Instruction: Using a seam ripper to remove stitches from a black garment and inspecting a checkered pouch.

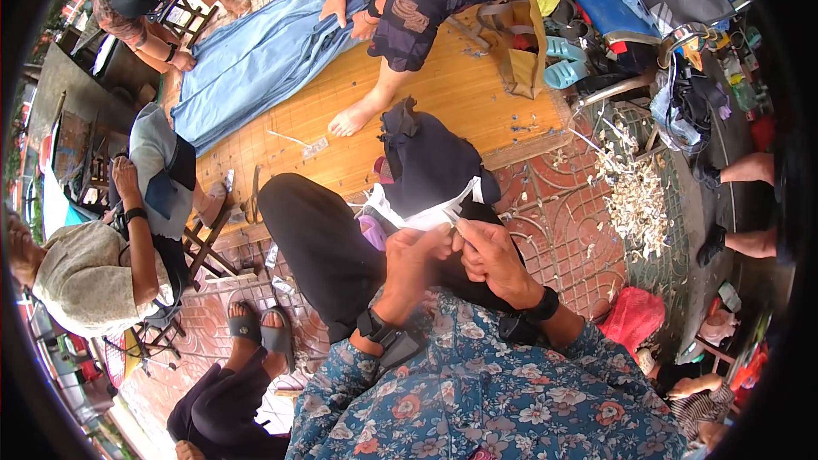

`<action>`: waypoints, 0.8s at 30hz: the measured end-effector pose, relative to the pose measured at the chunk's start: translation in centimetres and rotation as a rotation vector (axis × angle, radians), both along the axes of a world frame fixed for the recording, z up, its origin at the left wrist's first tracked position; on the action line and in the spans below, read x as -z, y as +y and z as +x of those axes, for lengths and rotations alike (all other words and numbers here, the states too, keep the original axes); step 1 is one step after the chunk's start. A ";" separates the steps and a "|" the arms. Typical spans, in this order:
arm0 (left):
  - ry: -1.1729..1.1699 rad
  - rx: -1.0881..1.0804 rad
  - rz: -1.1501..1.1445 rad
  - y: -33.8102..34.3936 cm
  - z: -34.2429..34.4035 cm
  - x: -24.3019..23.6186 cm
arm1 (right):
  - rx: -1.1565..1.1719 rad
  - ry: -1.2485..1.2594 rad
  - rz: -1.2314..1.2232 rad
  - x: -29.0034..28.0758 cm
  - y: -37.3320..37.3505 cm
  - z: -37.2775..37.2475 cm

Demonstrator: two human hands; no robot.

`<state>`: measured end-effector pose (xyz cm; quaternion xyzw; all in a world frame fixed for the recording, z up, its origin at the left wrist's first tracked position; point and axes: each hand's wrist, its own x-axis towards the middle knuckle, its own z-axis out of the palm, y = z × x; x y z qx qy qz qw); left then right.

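Note:
Above my lap, my left hand [413, 257] and my right hand [494, 260] come together, fingertips nearly touching. Both are closed in a pinch at the edge of a white cloth band [430, 220]. The band runs along the near edge of a dark navy cloth piece [430, 158], which lies bunched beyond my hands over my knees. Its far end is frayed or ruffled. Whether a needle or thread sits between my fingers is too small to tell. A strap with a dark device circles each wrist.
A yellow wooden platform [464, 98] lies ahead, where people handle a long light-blue cloth [264, 51]. Blue sandals [564, 62] and bags are at the far right. Pale scraps [635, 196] litter the tiles at right, near a red plastic bag [632, 317]. A seated person [98, 277] is close on my left.

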<state>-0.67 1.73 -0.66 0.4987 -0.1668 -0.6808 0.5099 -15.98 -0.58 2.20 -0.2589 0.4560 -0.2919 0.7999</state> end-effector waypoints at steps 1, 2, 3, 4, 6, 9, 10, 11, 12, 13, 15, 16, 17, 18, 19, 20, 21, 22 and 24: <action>-0.001 0.007 -0.004 0.0 0.0 0.0 | 0.000 0.015 -0.031 0.0 0.0 0.1; -0.001 0.015 -0.008 0.0 0.0 0.0 | -0.001 0.029 -0.062 0.0 0.0 0.2; -0.002 0.014 -0.006 0.0 0.0 0.0 | -0.001 0.029 -0.061 -0.1 0.0 0.3; -0.002 0.010 -0.007 0.0 0.0 -0.1 | -0.001 0.045 -0.060 -0.1 -0.1 0.4; -0.002 0.003 -0.007 0.0 0.0 0.0 | -0.003 0.061 -0.059 -0.1 -0.1 0.2; -0.034 -0.078 0.032 0.0 0.1 0.3 | -0.067 0.061 -0.035 0.1 0.1 -0.6; -0.034 -0.064 0.034 0.0 0.2 0.3 | -0.060 0.057 -0.021 0.2 0.1 -0.7; -0.035 -0.050 0.036 0.0 0.2 0.3 | -0.053 0.052 -0.008 0.3 0.2 -0.8; -0.035 -0.051 0.036 0.1 0.2 0.4 | -0.054 0.052 -0.008 0.2 0.1 -0.7; -0.018 -0.021 0.018 0.2 0.1 0.5 | -0.056 0.028 -0.019 0.1 0.0 -0.7; -0.002 0.011 0.000 0.2 0.1 0.7 | -0.057 0.002 -0.029 0.0 -0.2 -0.3; -0.014 0.028 0.006 0.2 0.2 0.8 | -0.026 0.010 -0.039 0.0 -0.3 0.1; -0.027 0.046 0.012 0.2 0.2 0.8 | 0.005 0.018 -0.048 0.0 -0.3 0.4; -0.026 0.046 0.012 0.2 0.3 0.7 | 0.005 0.019 -0.048 -0.1 -0.4 0.4; -0.007 0.067 0.009 0.1 0.6 0.6 | -0.011 0.046 -0.047 -0.2 -0.4 0.4; 0.012 0.087 0.007 -0.1 0.8 0.5 | -0.027 0.073 -0.046 -0.3 -0.4 0.4; 0.012 0.086 0.007 -0.2 0.9 0.3 | -0.028 0.073 -0.047 -0.1 -0.3 0.3; 0.041 0.033 0.039 -0.5 1.1 0.0 | -0.019 0.066 -0.054 0.2 -0.2 0.1; 0.069 -0.024 0.070 -0.7 1.2 -0.1 | -0.014 0.060 -0.061 0.3 -0.2 0.0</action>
